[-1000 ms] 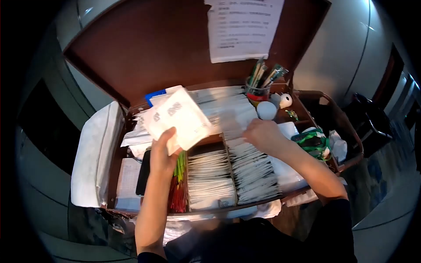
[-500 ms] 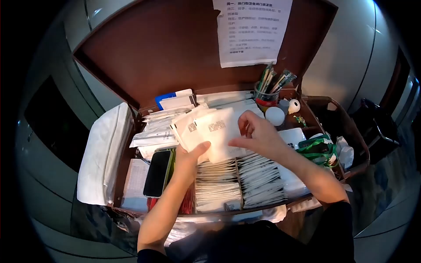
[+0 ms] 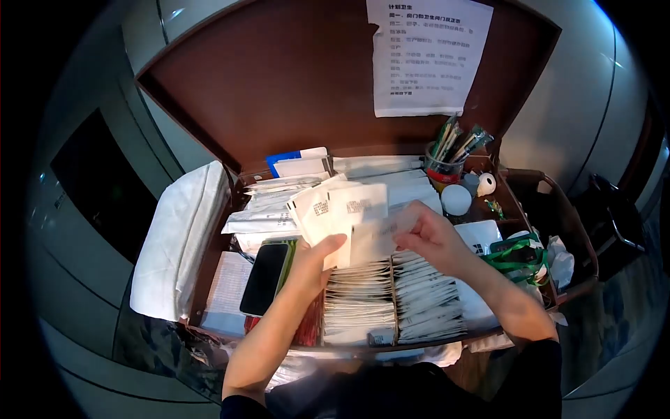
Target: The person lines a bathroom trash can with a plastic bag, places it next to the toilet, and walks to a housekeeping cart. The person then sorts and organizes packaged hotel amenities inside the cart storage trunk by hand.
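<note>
My left hand [image 3: 315, 262] is closed round several fanned white packets [image 3: 315, 207] with small dark print, its thumb on top of them. My right hand [image 3: 434, 237] pinches the edge of another pale flat packet [image 3: 373, 239], which overlaps the lower right of the fan. Both hands are over an open brown case [image 3: 363, 343]. Below them stand two rows of upright packets, cream ones [image 3: 358, 307] on the left and white ones [image 3: 427, 300] on the right. A black phone [image 3: 266, 279] lies beside my left hand.
White folded cloth [image 3: 178, 241] is at the case's left side. At the back right are a cup of wrapped sticks [image 3: 447, 160], a white round lid [image 3: 456, 200] and a green strap [image 3: 520, 255]. A printed sheet [image 3: 429, 59] hangs on the raised lid [image 3: 279, 84].
The packets in my left hand have moved right and spread into a fan. My right hand has come to them from the rows and now pinches a packet. The whole view has shifted.
</note>
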A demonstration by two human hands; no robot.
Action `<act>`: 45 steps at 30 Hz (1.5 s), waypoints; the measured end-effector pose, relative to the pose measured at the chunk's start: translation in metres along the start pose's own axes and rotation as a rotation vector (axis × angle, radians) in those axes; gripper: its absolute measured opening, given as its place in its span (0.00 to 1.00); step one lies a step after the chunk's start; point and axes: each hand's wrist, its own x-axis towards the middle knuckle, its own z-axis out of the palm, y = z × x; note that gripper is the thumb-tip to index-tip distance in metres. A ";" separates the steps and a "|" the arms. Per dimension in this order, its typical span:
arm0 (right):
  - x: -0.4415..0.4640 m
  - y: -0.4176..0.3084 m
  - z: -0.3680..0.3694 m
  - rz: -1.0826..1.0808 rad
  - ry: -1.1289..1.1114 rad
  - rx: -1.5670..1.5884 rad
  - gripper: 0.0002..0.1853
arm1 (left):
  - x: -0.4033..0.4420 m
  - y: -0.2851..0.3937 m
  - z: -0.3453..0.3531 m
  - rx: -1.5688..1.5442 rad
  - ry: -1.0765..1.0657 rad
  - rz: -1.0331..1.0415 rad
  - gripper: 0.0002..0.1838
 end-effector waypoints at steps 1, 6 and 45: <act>-0.002 -0.001 -0.002 -0.037 -0.057 -0.143 0.07 | 0.000 0.001 0.000 0.050 0.001 0.033 0.23; -0.007 -0.017 0.000 -0.982 -0.061 -0.731 0.07 | 0.002 0.012 0.000 0.016 0.133 0.152 0.22; -0.005 -0.015 -0.018 -1.079 0.221 -1.081 0.12 | 0.001 0.001 -0.002 0.090 0.004 -0.223 0.26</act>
